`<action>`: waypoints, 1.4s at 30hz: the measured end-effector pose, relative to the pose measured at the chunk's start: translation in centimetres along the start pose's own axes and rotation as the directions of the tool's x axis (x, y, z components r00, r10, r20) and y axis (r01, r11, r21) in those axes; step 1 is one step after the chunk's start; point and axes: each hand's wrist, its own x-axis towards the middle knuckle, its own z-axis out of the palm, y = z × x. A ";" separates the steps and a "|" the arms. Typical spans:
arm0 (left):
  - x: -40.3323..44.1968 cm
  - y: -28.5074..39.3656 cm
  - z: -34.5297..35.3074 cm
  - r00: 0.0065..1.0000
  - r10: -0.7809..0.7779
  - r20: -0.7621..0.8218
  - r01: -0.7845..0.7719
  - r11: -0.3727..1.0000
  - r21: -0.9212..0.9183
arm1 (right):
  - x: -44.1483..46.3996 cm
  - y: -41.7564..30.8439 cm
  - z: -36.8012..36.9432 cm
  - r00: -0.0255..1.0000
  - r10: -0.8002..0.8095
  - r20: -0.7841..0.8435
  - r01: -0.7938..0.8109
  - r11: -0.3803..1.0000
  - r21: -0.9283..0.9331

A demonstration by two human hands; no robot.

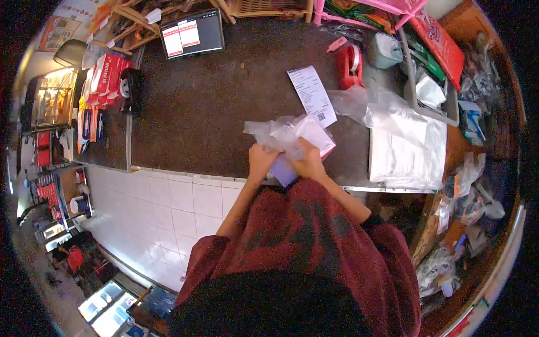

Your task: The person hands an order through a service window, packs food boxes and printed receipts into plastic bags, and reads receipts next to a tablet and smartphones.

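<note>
A clear plastic bag (275, 130) lies bunched between my hands at the table's front edge. My left hand (262, 160) is closed on the bag's left side. Close beside it, my right hand (309, 162) has its fingers wrapped on the bag's right side. A pink and white packet (314, 135) shows at the bag, just beyond my right hand. Something bluish-purple (283, 171) hangs below, between the hands. Just past the packet, a printed receipt (312, 94) with a square code lies on the dark table (213, 106).
A stack of clear bags (407, 149) lies at the right. Behind it stand a red tape dispenser (351, 66), a greenish container (386, 50) and a grey basket (453, 112). A tablet (192, 35) stands at the back. Red boxes (106, 78) are at the left.
</note>
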 end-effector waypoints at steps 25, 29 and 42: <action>0.2 0.4 -0.7 0.767 0.605 0.215 -0.639 0.684 0.352 | 0.9 3.4 -1.7 0.968 0.165 0.189 -0.195 0.970 0.148; 0.6 0.5 -1.0 0.776 0.507 0.376 -0.612 0.748 0.255 | 0.9 1.2 -2.8 0.974 -0.006 0.226 -0.051 0.968 0.246; 0.2 -2.3 0.2 0.748 0.621 0.235 -0.651 0.755 0.078 | 2.4 -0.1 -4.7 0.886 -0.009 0.464 -0.102 0.972 0.213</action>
